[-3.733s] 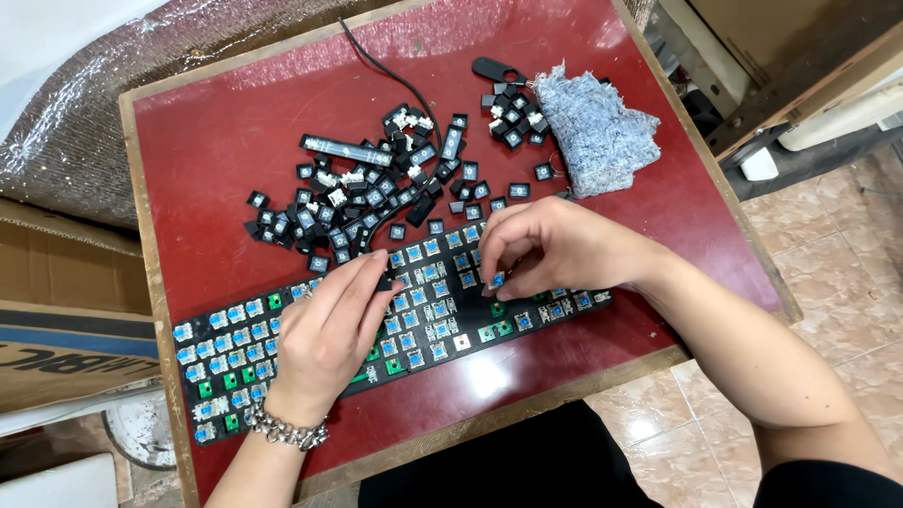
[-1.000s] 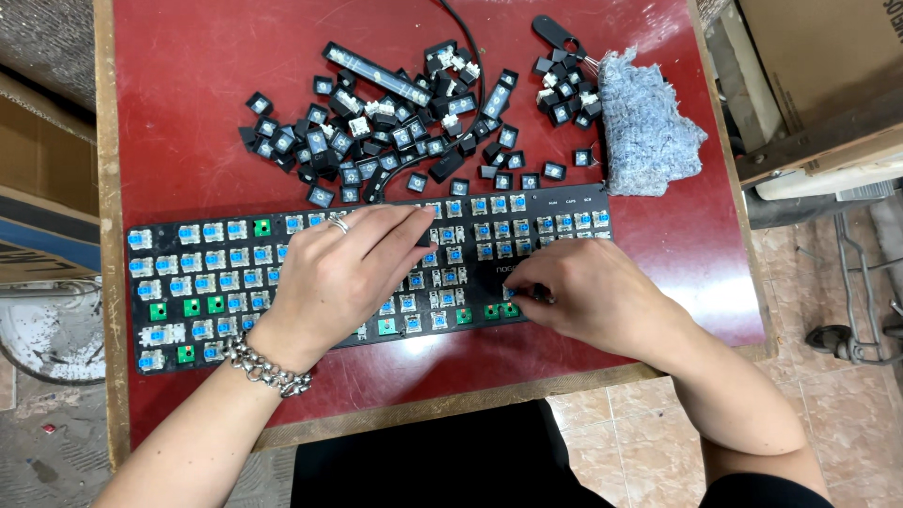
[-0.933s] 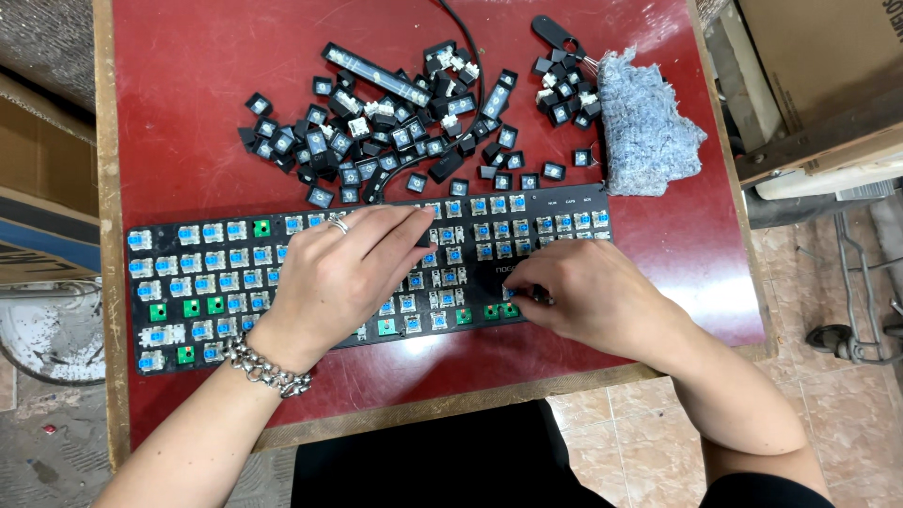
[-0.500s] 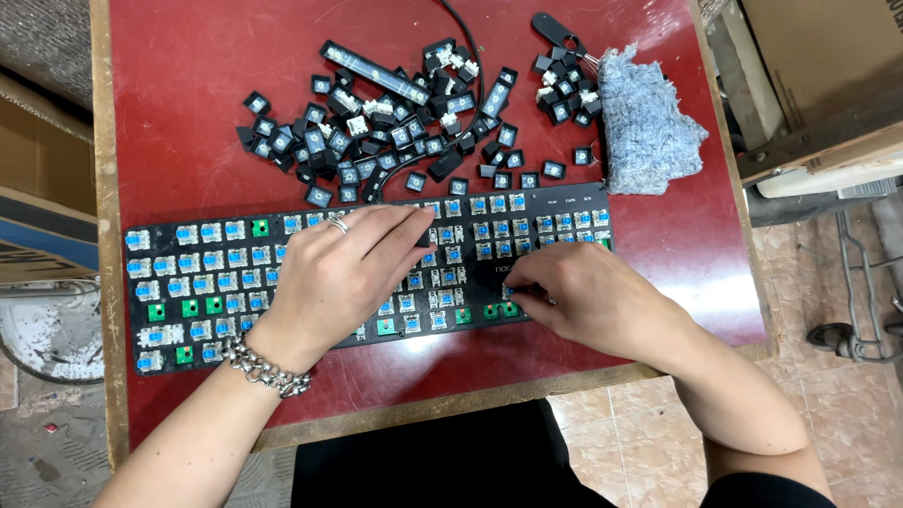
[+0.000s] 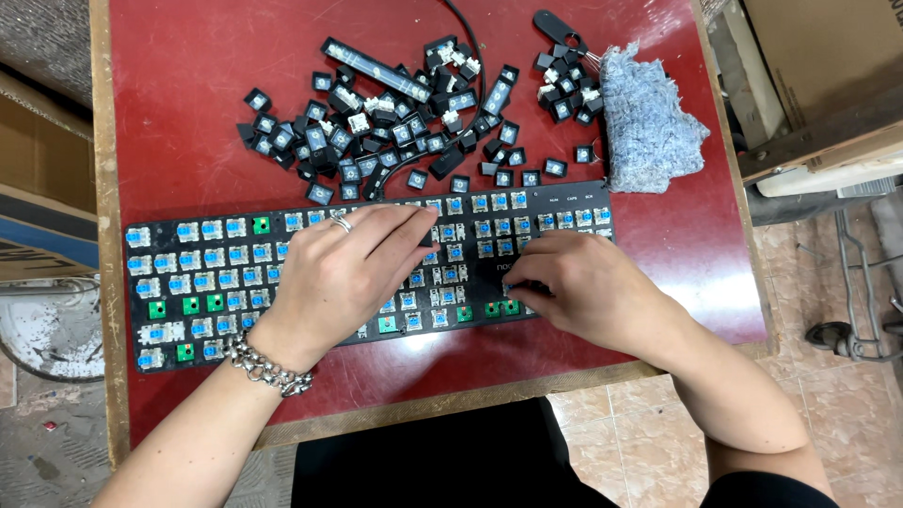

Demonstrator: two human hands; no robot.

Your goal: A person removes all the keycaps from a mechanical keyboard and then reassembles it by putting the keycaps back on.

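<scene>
The left hand (image 5: 343, 273) is lying flat and open on the keyboard (image 5: 207, 282). The right hand (image 5: 588, 282) is curling on its right part; what it is holding I cannot tell.

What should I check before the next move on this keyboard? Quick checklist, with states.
1. Keyboard flat on the red table, whole board within the table edge: ok.
2. Left hand pressing down on the board's middle: ok.
3. Right hand fingertips at the lower right switches; what they pinch: cannot tell.
4. Loose keycaps piled behind the board, off it: ok.
5. Black cable runs through the keycap pile: not ok.
6. Grey cloth clear of both hands: ok.
</scene>
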